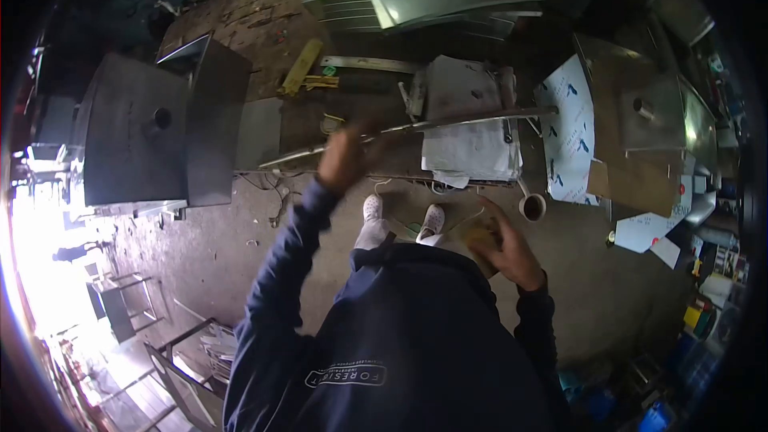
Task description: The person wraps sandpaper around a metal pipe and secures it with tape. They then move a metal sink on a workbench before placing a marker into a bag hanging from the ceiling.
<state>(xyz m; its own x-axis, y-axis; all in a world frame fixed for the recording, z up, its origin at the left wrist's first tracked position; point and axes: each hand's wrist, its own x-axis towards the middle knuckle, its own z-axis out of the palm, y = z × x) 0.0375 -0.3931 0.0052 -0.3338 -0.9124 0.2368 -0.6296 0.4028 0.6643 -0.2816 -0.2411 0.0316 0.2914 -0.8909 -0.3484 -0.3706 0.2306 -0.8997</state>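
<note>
My left hand (pixel 346 162) is closed on a long thin metal strip (pixel 464 121), which lies slantwise above the workbench (pixel 260 124), its right end over a stack of papers (pixel 468 148). On the right, my right hand (pixel 512 250) is lower, away from the strip, with its fingers curled around a blurred yellowish thing (pixel 478 238). Just behind my left hand, a yellow tape measure (pixel 331 123) rests on the bench.
A dark metal box (pixel 136 132) stands at the left, and metal sheets with blue-marked film (pixel 568 132) at the right. A steel ruler (pixel 368 63) and yellow tool (pixel 302 66) lie farther back. A cup (pixel 531 207) hangs near the bench's front edge.
</note>
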